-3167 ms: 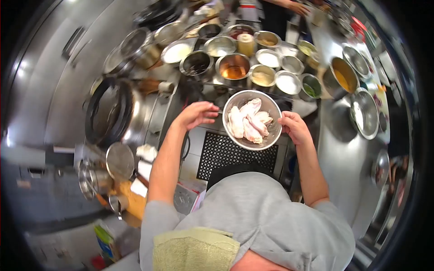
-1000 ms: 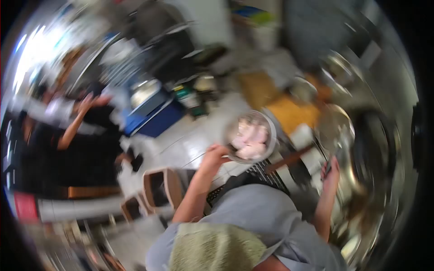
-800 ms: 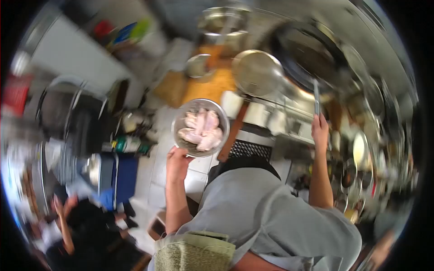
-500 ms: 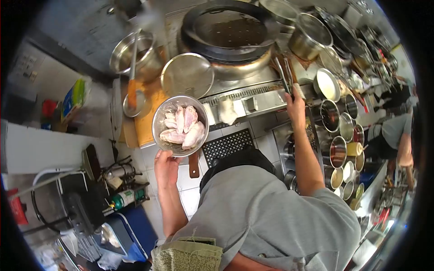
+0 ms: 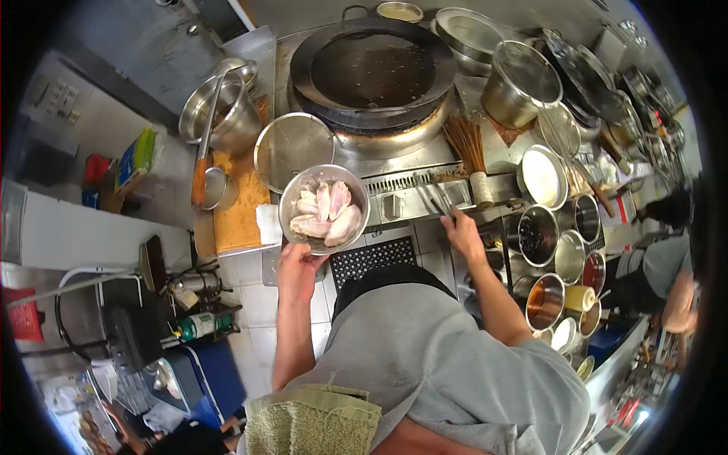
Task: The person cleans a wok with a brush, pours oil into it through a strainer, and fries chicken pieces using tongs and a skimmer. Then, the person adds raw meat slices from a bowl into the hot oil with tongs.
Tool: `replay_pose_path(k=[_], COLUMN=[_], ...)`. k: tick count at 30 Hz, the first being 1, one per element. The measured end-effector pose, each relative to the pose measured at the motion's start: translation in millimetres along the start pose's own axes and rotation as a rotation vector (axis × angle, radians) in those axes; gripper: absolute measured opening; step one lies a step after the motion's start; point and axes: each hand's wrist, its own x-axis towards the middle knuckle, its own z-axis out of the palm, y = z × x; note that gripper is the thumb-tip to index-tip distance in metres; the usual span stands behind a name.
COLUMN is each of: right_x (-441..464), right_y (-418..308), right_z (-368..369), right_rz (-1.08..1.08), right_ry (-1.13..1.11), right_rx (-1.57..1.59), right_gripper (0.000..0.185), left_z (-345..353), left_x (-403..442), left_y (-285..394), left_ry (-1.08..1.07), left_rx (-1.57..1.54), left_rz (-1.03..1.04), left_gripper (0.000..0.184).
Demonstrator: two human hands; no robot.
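Note:
My left hand (image 5: pixel 298 267) grips the near edge of a steel mixing bowl (image 5: pixel 291 203), fingers underneath it. Several pale raw chicken wings (image 5: pixel 343 224) lie in the bowl, lightly coated. Metal tongs (image 5: pixel 434 196) are in my right hand (image 5: pixel 464 235), their tips pointing up and left, slightly apart and with nothing between them. The tongs are right of the bowl, in front of the stove's front panel. Beyond both hands, a large black wok (image 5: pixel 307 72) sits on the burner with dark oil (image 5: pixel 371 67) in it.
A round mesh strainer (image 5: pixel 294 152) leans behind the bowl. A steel pot (image 5: pixel 241 121) with a ladle (image 5: pixel 203 163) stands left. A bamboo brush (image 5: pixel 464 144) is right of the wok. Several sauce pots (image 5: pixel 544 299) line the right side, where another person (image 5: pixel 667 265) stands.
My right hand and the tongs have come left and nearer my body, from beside the brush. The bowl has shifted slightly right in view. The camera view has shifted too.

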Motion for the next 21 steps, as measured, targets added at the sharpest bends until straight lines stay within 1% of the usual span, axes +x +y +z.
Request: replay_pose_path(k=[1,3,5,6,9,10,11,13,14,15,16,18,20,21], right_x=[5,14,28,34,44,41,36,34,31,31,30,30,32,33], right_y=[-2,-14,-16,-17,-20,-27,-36,-56,-68,-71,-88,-121,-161,-178], right_z=[-11,-33,-51,-55,-50,-46,-43,-45,-48,-46,-57,-73,-89,-93], right_rz=[0.007,-0.057,-0.044,-0.021,-0.128,-0.171,-0.095,0.04,-0.001,-0.14,-0.219,-0.407,-0.491,-0.528], right_ry=[0.007,0.085,0.03,0.011,0.07,0.088,0.027,-0.086,-0.076,-0.001,-0.025,-0.015,-0.14,-0.203], right_rx=[0.061,0.169,0.145,0.076,0.071,0.124,0.161,0.22,0.268,0.268,0.206,0.088,-0.029,-0.09], right_gripper=[0.046,0.049,0.051,0.051,0.05,0.048,0.047,0.045,0.04,0.037,0.037,0.033,0.032,0.031], left_z=[4,8,33,33,24,23,16,18,19,18,18,10,2,0], left_x=[-2,-6,-18,-14,-5,-1,3,2,5,7,9,21,32,36], left_y=[-1,-8,-2,-5,-9,-6,-6,7,12,14,14,14,13,14], left_ry=[0.011,0.066,0.102,0.141,0.111,0.139,0.134,0.107,0.083,0.057,0.026,-0.019,-0.033,-0.048], left_rx=[0.014,-0.004,-0.048,-0.068,-0.066,-0.018,0.008,0.06,0.079,0.104,0.134,0.179,0.224,0.217], left_rz=[0.023,0.063,0.102,0.091,0.087,0.059,0.058,0.043,0.059,0.068,0.073,0.11,0.16,0.153], left_gripper=[0.035,0.031,0.024,0.014,0.002,0.006,0.002,0.009,0.013,0.017,0.02,0.02,0.021,0.017])
